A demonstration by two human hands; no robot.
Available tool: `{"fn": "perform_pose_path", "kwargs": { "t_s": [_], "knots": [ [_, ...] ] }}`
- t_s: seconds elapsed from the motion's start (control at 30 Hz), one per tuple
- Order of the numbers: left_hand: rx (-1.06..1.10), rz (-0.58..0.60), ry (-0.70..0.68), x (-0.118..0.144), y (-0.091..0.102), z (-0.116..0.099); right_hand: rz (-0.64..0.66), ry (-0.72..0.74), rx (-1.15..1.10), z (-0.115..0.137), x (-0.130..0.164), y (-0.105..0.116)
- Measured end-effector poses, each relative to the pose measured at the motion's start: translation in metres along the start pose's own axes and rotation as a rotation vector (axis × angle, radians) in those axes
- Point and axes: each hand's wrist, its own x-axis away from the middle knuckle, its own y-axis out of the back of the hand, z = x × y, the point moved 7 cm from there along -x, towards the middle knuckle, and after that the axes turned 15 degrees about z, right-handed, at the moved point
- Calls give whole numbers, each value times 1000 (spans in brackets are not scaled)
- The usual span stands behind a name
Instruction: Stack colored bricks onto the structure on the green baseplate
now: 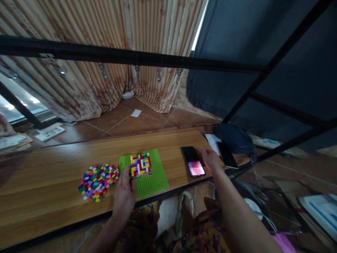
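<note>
A green baseplate (152,181) lies on the wooden table (52,196), with a square block of many-coloured bricks (140,164) built on its far left part. My left hand (124,193) rests on the plate's near left corner, its fingertips touching the block's left edge. A pile of loose coloured bricks (98,181) lies just left of the plate. My right hand (210,158) reaches out with fingers spread, touching the right edge of a black phone (193,161) whose screen is lit. Neither hand holds anything.
A second dark phone (227,155) lies right of my right hand, beside a white paper (212,140) and a dark blue bag (234,137). A black metal frame (131,56) crosses overhead. Curtains hang behind the table. Sandals and clutter lie on the floor.
</note>
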Motion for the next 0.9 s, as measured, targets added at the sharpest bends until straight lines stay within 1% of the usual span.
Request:
{"fn": "perform_pose_path", "kwargs": {
  "t_s": [0.07,0.1,0.17,0.2,0.27,0.33,0.4,0.47,0.53,0.6,0.77,0.9],
  "knots": [
    [-2,3,8,0,-1,1,-67,-26,-34,3,4,8],
    [-1,4,10,0,-1,1,-103,-17,-70,8,7,11],
    [4,7,11,0,-1,1,-155,55,-162,24,16,9],
    [4,8,8,0,-2,1,-152,102,-194,35,22,4],
    [-3,10,0,0,-2,0,-112,158,-209,59,36,-15],
    [-16,10,-5,0,-2,-1,8,299,-194,90,52,-43],
    [-23,10,-11,-1,-2,-2,96,449,-108,119,70,-67],
    [-22,6,-16,-1,-1,-4,137,500,-50,137,82,-82],
    [-22,4,-22,-1,0,-5,148,500,-36,145,88,-89],
    [-28,7,-27,-1,1,-6,152,487,-38,148,89,-91],
    [-42,9,-9,-2,0,-8,183,485,-29,145,88,-94],
    [-59,11,25,-3,-2,-11,243,487,-5,142,90,-101]
  ]
}}
